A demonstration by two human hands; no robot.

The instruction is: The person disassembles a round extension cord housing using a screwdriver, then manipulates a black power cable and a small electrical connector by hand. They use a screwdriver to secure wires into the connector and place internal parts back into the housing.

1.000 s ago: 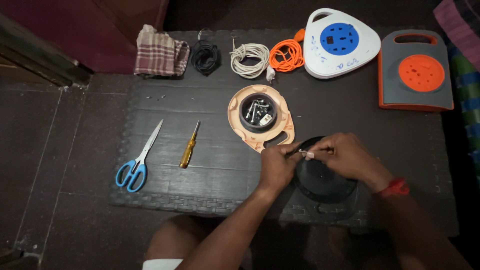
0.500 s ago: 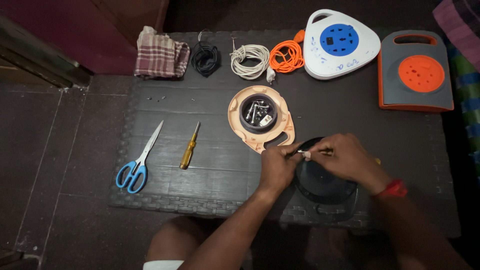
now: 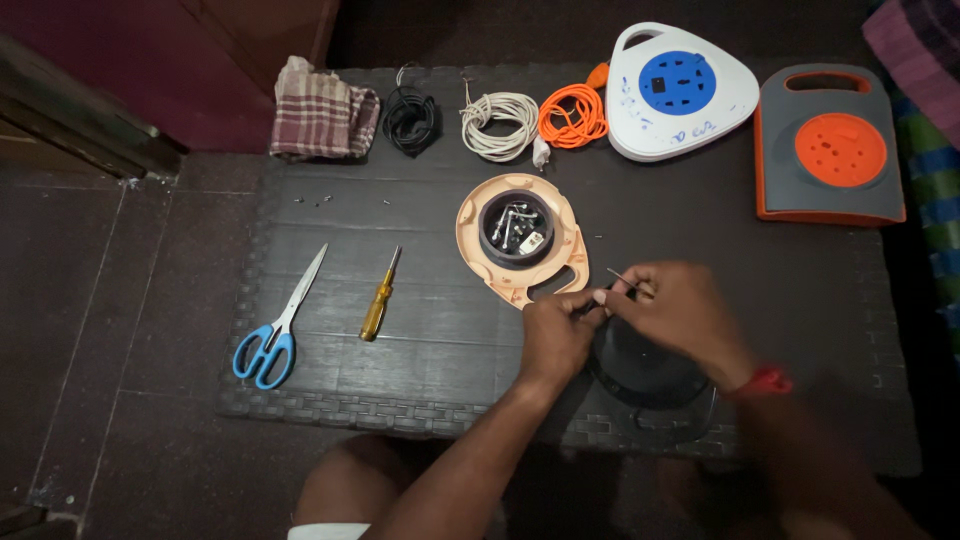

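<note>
Black and thin, the wire end (image 3: pixel 622 280) sits pinched between our two hands above the dark reel (image 3: pixel 645 365), which lies on the mat (image 3: pixel 430 340) close to our body. Our left hand (image 3: pixel 555 335) presses its fingertips together on the near part of the wire; our right hand (image 3: pixel 680 310) nips the far part, with a short bare tip poking out past the fingers. Both grips are closed on the wire, thumb against forefinger.

We judge the wire to be light and springy, stiff enough to hold a bend yet easy to kink, and its bare strands look fine enough to fray, so it is best held on the coated part just behind the tip. The reel beneath seems heavier and rigid, steady without holding.

Just beyond our hands lies the peach cover (image 3: pixel 520 240) with a black cup of small metal parts. Farther left rest a yellow screwdriver (image 3: pixel 378 300) and blue scissors (image 3: pixel 275 325). Along the far edge sit a checked cloth (image 3: pixel 320 120), three coiled cords, and two closed cord reels.
</note>
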